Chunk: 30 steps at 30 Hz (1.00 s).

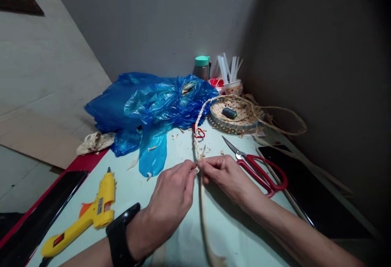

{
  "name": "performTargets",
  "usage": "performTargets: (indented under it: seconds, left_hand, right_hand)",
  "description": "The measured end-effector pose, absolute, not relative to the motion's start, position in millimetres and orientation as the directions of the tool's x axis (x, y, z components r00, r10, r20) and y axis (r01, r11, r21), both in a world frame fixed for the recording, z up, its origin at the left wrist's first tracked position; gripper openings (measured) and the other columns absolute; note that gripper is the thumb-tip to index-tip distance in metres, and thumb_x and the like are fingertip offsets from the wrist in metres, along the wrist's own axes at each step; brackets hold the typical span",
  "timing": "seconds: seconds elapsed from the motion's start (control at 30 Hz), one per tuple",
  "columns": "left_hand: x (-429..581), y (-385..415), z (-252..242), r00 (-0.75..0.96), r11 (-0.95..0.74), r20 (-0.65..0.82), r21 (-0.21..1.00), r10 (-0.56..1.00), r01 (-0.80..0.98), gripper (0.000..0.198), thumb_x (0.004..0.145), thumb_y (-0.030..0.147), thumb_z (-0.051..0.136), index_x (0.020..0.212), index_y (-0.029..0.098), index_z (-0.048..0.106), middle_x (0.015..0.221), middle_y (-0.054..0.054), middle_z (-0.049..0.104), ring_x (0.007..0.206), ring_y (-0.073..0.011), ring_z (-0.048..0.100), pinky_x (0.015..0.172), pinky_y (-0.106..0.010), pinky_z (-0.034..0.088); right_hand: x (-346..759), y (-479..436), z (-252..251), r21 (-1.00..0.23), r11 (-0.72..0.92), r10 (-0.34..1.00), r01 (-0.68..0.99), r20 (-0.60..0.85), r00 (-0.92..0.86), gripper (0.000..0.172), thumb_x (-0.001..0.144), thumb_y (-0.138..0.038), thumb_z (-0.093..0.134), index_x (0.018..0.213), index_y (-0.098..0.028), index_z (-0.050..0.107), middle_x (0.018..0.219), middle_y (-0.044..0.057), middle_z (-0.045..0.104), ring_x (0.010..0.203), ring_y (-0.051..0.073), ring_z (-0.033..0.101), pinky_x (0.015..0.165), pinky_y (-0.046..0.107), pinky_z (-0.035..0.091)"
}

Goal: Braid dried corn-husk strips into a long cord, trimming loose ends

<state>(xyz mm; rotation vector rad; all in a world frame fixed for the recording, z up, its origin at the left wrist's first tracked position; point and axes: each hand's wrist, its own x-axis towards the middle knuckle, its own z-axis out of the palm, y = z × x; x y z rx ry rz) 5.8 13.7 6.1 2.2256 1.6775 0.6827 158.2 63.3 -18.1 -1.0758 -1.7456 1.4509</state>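
Observation:
My left hand (172,195) and my right hand (224,173) meet at the middle of a pale green table (134,195). Both pinch the same straw braid (197,136), fingers closed, at the spot where the plaited part ends. The plaited length runs away from me, past a red tie, and curves toward a woven basket (241,116). Loose straw strands trail from my fingers toward me. A black watch sits on my left wrist.
Red-handled scissors (259,169) lie just right of my right hand. A yellow glue gun (88,214) lies at the near left. A crumpled blue plastic bag (149,104) fills the far left. Behind stand a flask (202,67) and a cup of glue sticks (232,80). A dark phone (302,181) lies at right.

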Motion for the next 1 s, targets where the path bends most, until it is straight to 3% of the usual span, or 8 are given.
performTargets:
  seconds: [0.17, 0.33, 0.4, 0.53, 0.6, 0.67, 0.8, 1.0]
  left_hand:
    - [11.4, 5.3, -4.7, 0.407, -0.518, 0.538, 0.064, 0.738, 0.853, 0.017, 0.085, 0.006, 0.049, 0.075, 0.015, 0.059, 0.066, -0.002, 0.057, 0.057, -0.0166, 0.053, 0.053, -0.029, 0.037]
    - [20.5, -2.1, -6.7, 0.573, -0.593, 0.54, -0.161, 0.616, 0.789, 0.021, 0.08, 0.0, 0.047, 0.091, 0.004, 0.065, 0.073, -0.01, 0.062, 0.065, -0.0208, 0.055, 0.059, -0.033, 0.043]
    - [19.2, -1.4, 0.1, 0.541, -0.627, 0.523, -0.016, 0.658, 0.779, 0.017, 0.083, 0.007, 0.049, 0.088, 0.007, 0.065, 0.076, -0.01, 0.062, 0.07, -0.0211, 0.055, 0.064, -0.034, 0.044]
    - [7.1, 12.2, 17.0, 0.203, -0.468, 0.496, 0.497, 0.844, 0.731, 0.018, 0.09, 0.018, 0.046, 0.081, 0.015, 0.062, 0.077, -0.005, 0.06, 0.079, -0.0186, 0.052, 0.073, -0.033, 0.04]
    - [2.0, 22.0, 18.8, 0.069, -0.259, 0.275, 0.751, 0.959, 0.607, 0.014, 0.091, 0.022, 0.047, 0.086, 0.016, 0.059, 0.084, -0.004, 0.06, 0.082, -0.0166, 0.053, 0.076, -0.031, 0.04]
    - [0.5, 29.9, 14.5, 0.141, -0.013, -0.033, 0.947, 0.99, 0.32, 0.012, 0.091, 0.027, 0.048, 0.089, 0.016, 0.055, 0.083, -0.003, 0.059, 0.079, -0.0135, 0.054, 0.073, -0.027, 0.041]
    - [3.5, 37.1, 1.2, 0.351, 0.382, -0.302, 0.906, 0.886, -0.184, 0.013, 0.087, 0.026, 0.055, 0.088, 0.015, 0.048, 0.07, 0.003, 0.048, 0.049, -0.002, 0.033, 0.046, -0.015, 0.026]
    - [2.1, 38.9, 0.1, 0.362, 0.465, -0.357, 0.84, 0.861, -0.28, 0.014, 0.083, 0.021, 0.06, 0.089, 0.015, 0.048, 0.067, 0.004, 0.045, 0.045, -0.0004, 0.019, 0.04, -0.016, 0.009]
  right_hand:
    - [155.3, 60.9, -21.5, -0.998, -0.005, 0.884, 0.064, -0.034, -0.465, 0.037, 0.084, -0.039, 0.052, 0.057, -0.014, 0.056, 0.055, -0.003, 0.043, 0.055, 0.01, 0.036, 0.054, 0.024, 0.027]
    - [154.9, 60.6, -21.5, -0.977, -0.207, 0.878, -0.05, -0.163, -0.449, 0.032, 0.079, -0.041, 0.061, 0.079, -0.011, 0.07, 0.064, 0.001, 0.057, 0.06, 0.011, 0.045, 0.056, 0.023, 0.031]
    - [155.8, 60.3, -19.7, -0.971, -0.226, 0.875, -0.075, -0.169, -0.454, 0.031, 0.079, -0.041, 0.062, 0.081, -0.011, 0.07, 0.067, 0.002, 0.059, 0.062, 0.012, 0.047, 0.057, 0.023, 0.033]
    - [156.4, 58.8, -15.3, -0.978, -0.201, 0.882, -0.054, -0.156, -0.445, 0.031, 0.079, -0.04, 0.06, 0.062, -0.014, 0.058, 0.055, -0.003, 0.047, 0.049, 0.008, 0.035, 0.049, 0.021, 0.026]
    - [155.8, 58.3, -14.3, -0.98, -0.198, 0.881, -0.029, -0.165, -0.444, 0.033, 0.081, -0.039, 0.058, 0.058, -0.016, 0.052, 0.05, -0.005, 0.04, 0.045, 0.007, 0.029, 0.046, 0.021, 0.022]
    - [155.5, 58.4, -14.7, -0.979, -0.201, 0.863, -0.043, -0.157, -0.48, 0.033, 0.084, -0.04, 0.053, 0.061, -0.017, 0.049, 0.052, -0.005, 0.042, 0.046, 0.008, 0.034, 0.047, 0.021, 0.026]
    - [157.2, 59.3, -16.0, -0.996, -0.088, 0.857, 0.018, -0.085, -0.508, 0.031, 0.088, -0.038, 0.046, 0.065, -0.018, 0.047, 0.061, -0.001, 0.049, 0.054, 0.01, 0.04, 0.052, 0.021, 0.03]
    - [159.3, 59.1, -11.0, -0.989, 0.062, 0.839, 0.133, -0.02, -0.544, 0.024, 0.089, -0.025, 0.041, 0.069, -0.017, 0.048, 0.069, 0.001, 0.052, 0.063, 0.012, 0.044, 0.058, 0.022, 0.034]
